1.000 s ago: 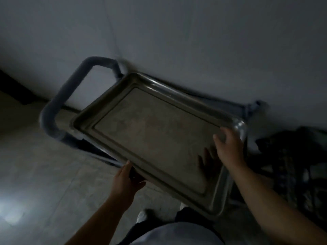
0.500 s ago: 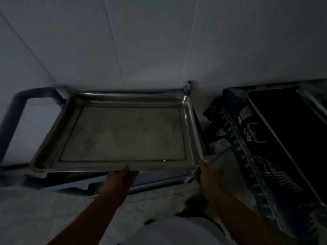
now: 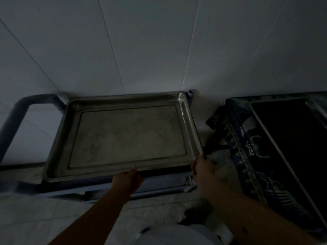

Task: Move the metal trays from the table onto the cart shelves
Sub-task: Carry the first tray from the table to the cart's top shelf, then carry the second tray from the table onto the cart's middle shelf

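While one tray (image 3: 123,137) sits atop cart (image 3: 16,114), two hands' grips clasp its near rim.

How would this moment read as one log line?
step: placing tray on cart | left hand: near edge | right hand: near-right corner | another tray on table

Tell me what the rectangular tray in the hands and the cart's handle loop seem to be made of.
Rectangular grey tray: likely stainless steel, with a bright sheen on its rim and a dull, smudged base. Blue-grey cart handle loop: looks like painted metal tube, round and matte; the dim light leaves that uncertain.
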Tool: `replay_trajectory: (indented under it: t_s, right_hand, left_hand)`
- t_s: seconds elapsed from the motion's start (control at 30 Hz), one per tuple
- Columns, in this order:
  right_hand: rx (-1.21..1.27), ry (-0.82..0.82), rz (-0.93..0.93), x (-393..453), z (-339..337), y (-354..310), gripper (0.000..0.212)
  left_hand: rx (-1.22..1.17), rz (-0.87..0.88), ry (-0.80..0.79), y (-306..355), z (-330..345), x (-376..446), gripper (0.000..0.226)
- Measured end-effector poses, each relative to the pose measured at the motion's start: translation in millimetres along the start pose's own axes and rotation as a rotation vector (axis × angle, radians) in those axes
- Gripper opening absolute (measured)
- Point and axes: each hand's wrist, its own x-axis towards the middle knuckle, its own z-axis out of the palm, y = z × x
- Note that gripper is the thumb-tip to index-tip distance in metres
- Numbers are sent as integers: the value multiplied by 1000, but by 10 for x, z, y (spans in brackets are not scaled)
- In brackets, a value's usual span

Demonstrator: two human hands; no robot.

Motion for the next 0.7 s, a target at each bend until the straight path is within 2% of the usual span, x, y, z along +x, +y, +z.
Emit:
replay_trajectory:
  t_s: [0.1,0.23,0.3,0.37,0.43,0.5,0.53,0.63,0.7]
  right_hand:
    - [35,-23,-18,25,2,69,57]
    - [46,-84,-30,66,-48,111,57]
    - [67,-139,-14,6,-113,103,50]
    - [52,-182,-58,-100,-205,125,37]
    - [-115,-192,-195,-270,-336,215,27]
    - [-335,-137,-410,-524,-536,422,21]
    - [-434,-87,-494,-662,-663,568,26]
    - [-605,70,-540,-1183,-1079,1051,63]
    - [-814,245,-573,-1450,-1403,1393,86]
  left_hand:
    - [-1,-5,39,12,-20,-1,34]
    - [323,132,189,-40,15,-87,30]
    - [380,125,137,-34,25,-176,30]
    - [637,201,79,-57,-16,-271,37]
    - [1070,451,23,-149,-108,-376,41]
    - [1336,712,-78,-222,-185,-496,48]
    - [1409,823,-161,-250,-177,-531,58]
    - [1645,1115,-461,-384,11,-609,88]
    - [1762,1227,-657,-545,243,-723,93]
